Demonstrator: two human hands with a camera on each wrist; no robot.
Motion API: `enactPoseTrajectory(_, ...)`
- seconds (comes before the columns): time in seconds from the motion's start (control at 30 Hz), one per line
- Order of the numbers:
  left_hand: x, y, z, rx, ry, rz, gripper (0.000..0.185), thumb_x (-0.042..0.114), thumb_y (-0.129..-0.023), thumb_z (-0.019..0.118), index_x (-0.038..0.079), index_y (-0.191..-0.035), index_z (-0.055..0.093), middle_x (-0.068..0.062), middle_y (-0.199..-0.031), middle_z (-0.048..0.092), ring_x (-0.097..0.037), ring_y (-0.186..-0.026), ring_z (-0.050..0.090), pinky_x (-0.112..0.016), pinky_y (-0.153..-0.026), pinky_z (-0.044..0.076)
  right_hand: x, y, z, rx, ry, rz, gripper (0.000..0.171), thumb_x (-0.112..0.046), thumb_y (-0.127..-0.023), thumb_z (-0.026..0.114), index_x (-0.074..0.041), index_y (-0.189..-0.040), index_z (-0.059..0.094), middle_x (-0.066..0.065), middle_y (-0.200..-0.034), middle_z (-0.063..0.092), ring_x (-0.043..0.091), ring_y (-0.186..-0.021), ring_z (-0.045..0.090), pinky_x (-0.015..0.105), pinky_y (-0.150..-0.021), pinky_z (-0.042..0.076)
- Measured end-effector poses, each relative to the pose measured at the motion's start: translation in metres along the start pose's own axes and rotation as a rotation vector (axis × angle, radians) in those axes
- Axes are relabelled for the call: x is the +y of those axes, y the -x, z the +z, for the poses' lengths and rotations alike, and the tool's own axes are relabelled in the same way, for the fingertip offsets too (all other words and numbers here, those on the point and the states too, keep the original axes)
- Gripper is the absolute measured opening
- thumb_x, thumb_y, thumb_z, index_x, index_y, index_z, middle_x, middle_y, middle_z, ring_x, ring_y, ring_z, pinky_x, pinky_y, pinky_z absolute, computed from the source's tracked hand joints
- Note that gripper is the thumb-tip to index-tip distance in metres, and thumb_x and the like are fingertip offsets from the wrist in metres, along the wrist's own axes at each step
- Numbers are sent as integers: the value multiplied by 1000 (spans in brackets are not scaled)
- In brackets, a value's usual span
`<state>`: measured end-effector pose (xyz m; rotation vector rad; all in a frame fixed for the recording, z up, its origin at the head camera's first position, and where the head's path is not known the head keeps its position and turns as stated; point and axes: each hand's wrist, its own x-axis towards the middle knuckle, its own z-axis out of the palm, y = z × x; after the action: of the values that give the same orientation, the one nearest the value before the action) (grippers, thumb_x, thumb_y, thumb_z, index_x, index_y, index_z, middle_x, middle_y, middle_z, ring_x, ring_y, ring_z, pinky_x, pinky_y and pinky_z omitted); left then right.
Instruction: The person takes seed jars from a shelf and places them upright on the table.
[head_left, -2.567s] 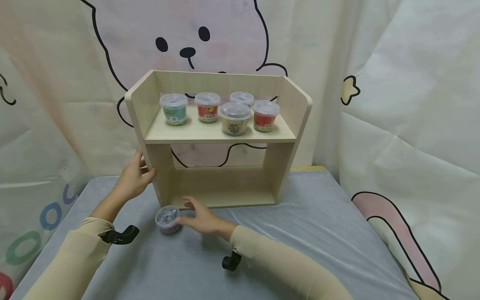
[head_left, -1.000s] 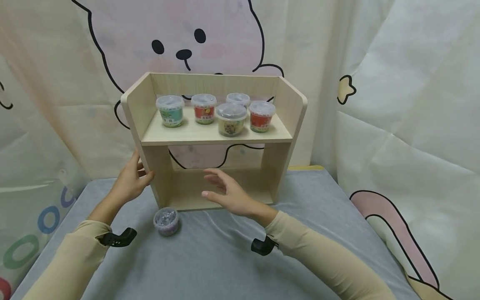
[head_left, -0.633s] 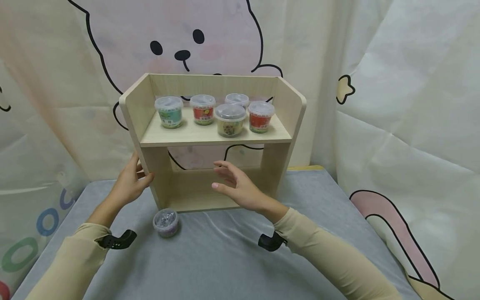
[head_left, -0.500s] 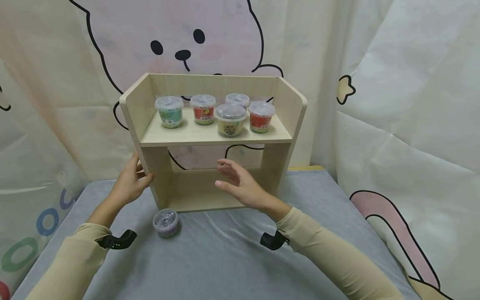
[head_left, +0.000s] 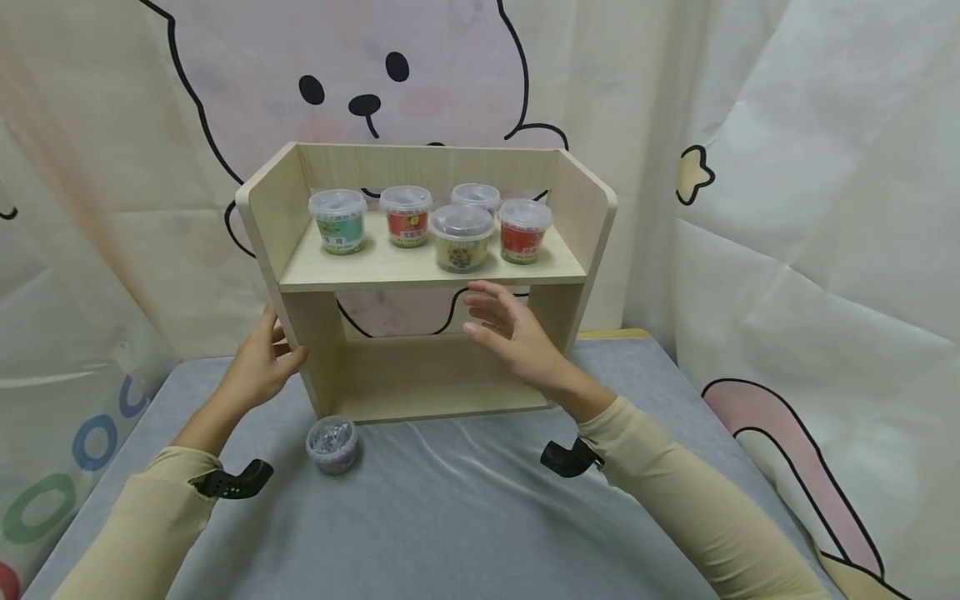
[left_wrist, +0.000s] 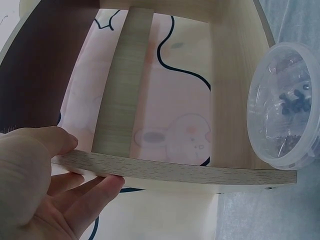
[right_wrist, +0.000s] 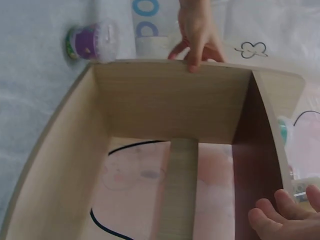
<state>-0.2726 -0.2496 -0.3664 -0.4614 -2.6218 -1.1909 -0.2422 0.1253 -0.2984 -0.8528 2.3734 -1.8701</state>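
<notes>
Left hand (head_left: pixel 258 367) has its grip on the left side panel of the wooden shelf unit (head_left: pixel 300 225) – thumb on the front edge, fingers wrapped round the outside, and the left wrist view shows that pinch clearly. Right hand (head_left: pixel 517 337) is open with fingers spread, holding nothing, hovering just under the front edge of the upper shelf board, near the right upright. The shelf stands on a grey cloth-covered surface (head_left: pixel 465 517). Up on the board: five lidded plastic cups – a green-label one (head_left: pixel 337 220), a red-label one (head_left: pixel 406 215), a beige one (head_left: pixel 461 237) in front, a clear-lidded one (head_left: pixel 476 196) behind it, and another red one (head_left: pixel 523 230). A purple lidded cup (head_left: pixel 332 443) sits on the surface just in front of the shelf's left foot.
</notes>
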Motion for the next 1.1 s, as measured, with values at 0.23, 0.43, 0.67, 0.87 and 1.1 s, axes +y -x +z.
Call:
enactPoseTrajectory(0.23, 1, 0, 0, 13, -5, 5, 94, 6, -97, 60, 29, -164, -2, -36, -156, 31, -65, -121, 52, -63, -82, 58, -17, -5, -14, 102, -1, -21, 54, -4, -101, 55, -3, -152, 35, 25, -149, 48, 40, -138, 51, 52, -114, 44)
enactPoseTrajectory(0.43, 0, 1, 0, 13, 9, 9, 93, 5, -97, 60, 29, -164, 0, -36, -156, 32, -65, -121, 52, -61, -80, 59, -34, -14, -22, 147, -36, -16, 55, -7, -102, 53, -3, -153, 32, 20, -154, 44, 34, -145, 44, 49, -120, 38)
enactPoseTrajectory(0.67, -1, 1, 0, 14, 8, 13, 93, 5, -96, 61, 28, -164, 1, -36, -155, 32, -65, -120, 52, -63, -81, 58, -47, -27, -25, 156, -4, 28, 59, -14, -103, 53, -8, -156, 29, 19, -159, 37, 29, -150, 37, 45, -124, 33)
enactPoseTrajectory(0.87, -1, 0, 1, 14, -8, 13, 93, 5, -96, 61, 27, -164, 1, -36, -155, 32, -65, -122, 51, -64, -82, 58, -50, -40, -24, 158, 0, 104, 62, -19, -102, 56, -14, -157, 28, 17, -166, 27, 28, -155, 29, 44, -127, 27)
enactPoseTrajectory(1.1, -1, 1, 1, 14, -4, 20, 94, 4, -96, 61, 28, -164, 1, -36, -156, 32, -65, -122, 51, -64, -82, 57, -47, -58, -26, 147, -58, 160, 68, -22, -103, 55, -16, -160, 19, 16, -171, 11, 22, -158, 19, 42, -128, 23)
